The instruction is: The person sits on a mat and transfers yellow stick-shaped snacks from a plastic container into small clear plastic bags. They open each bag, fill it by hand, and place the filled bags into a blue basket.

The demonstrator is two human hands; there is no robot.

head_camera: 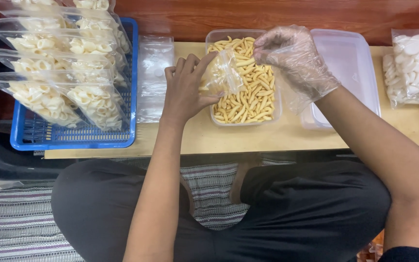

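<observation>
The bare left hand (185, 87) pinches a small clear plastic bag (221, 75) between thumb and curled fingers, holding it over the left edge of a clear plastic tub (275, 114) of yellow stick-shaped snacks (248, 92). The bag already shows some of the yellow sticks inside, and its mouth points toward 1 o'clock. The right hand (294, 58), in a loose see-through disposable glove, hovers just at 2 o'clock from the bag, over the tub's upper right corner. Its fingertips are drawn together in a pinch; whether anything sits between them cannot be told.

The tub rests on a pale wooden board (195, 140) across the person's crossed legs. At 3 o'clock from the tub lies an upturned clear lid (350, 63), and farther that way, at the frame edge, a bag of white round crackers (415, 68). At 9 o'clock from the left hand lies a flat stack of empty clear bags (153, 73), and beyond it a blue plastic basket (73, 138) holding filled packets of pale curled crackers (59, 63).
</observation>
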